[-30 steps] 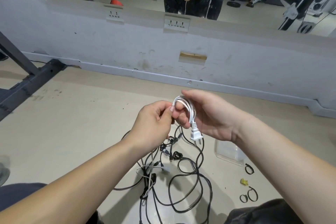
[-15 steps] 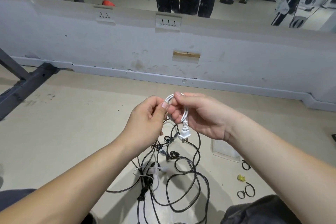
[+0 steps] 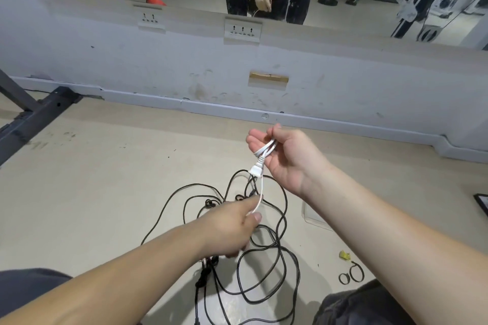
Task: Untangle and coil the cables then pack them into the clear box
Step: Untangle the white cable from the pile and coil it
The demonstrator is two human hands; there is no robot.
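A tangle of black cables [image 3: 266, 244] is lying on the floor in the lower middle of the frame, and the clear box [image 3: 313, 215] is sitting just to its right, mostly hidden behind the right forearm. The right hand [image 3: 290, 158] is holding the folded end of a white cable [image 3: 260, 166] at the frame's centre, thumb pressing it against loosely curled fingers, plug hanging below, while the left hand [image 3: 229, 229] beneath is pinching the same cable between thumb and forefinger. Two black ties [image 3: 349, 273] are lying at the lower right.
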